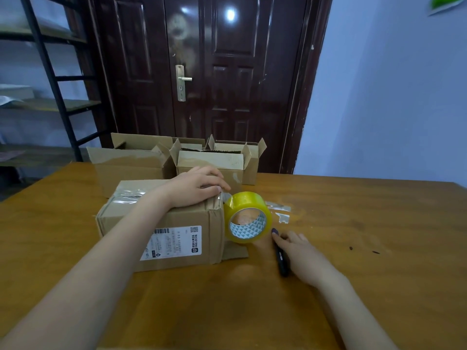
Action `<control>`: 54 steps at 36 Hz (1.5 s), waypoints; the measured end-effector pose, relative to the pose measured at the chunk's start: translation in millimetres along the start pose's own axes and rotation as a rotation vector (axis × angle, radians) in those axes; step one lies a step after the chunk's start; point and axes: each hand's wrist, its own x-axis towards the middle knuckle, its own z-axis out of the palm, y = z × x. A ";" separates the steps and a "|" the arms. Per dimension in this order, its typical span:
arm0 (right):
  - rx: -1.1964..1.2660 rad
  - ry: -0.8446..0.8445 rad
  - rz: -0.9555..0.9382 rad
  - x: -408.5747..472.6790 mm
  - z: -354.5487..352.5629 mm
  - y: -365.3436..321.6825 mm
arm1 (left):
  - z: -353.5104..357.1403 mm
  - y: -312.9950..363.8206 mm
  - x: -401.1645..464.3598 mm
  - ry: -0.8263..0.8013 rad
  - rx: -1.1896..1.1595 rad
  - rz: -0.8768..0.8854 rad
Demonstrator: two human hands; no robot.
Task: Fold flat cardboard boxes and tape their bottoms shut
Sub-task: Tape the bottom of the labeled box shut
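Left hand (195,189) fingers are lying fairly straight, pressing tape on the cardboard box (161,223) at counter (353,248) centre; the tape roll (247,218) is hanging at its 3 o'clock edge. Right hand (300,253) fingers are curling around a black pen (281,258). Open boxes (192,160) at 12 o'clock, contents hidden

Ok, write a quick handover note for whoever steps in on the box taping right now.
Left hand: pressing down on top of the near box, fingers at its right edge where the tape strip runs over.
Right hand: on the table, grip on a dark cutter.
Tape roll: hanging at the box's right end, strip not yet cut.
Done: the strip is laid across this box; three folded boxes stand behind, flaps up.
Left: cut the strip, smooth the end down, and set the box with the others.
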 end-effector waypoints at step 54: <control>0.610 0.810 0.200 55.5 -28.1 -2.8 | 1.0 -5.5 -0.3 0.015 -0.011 -0.009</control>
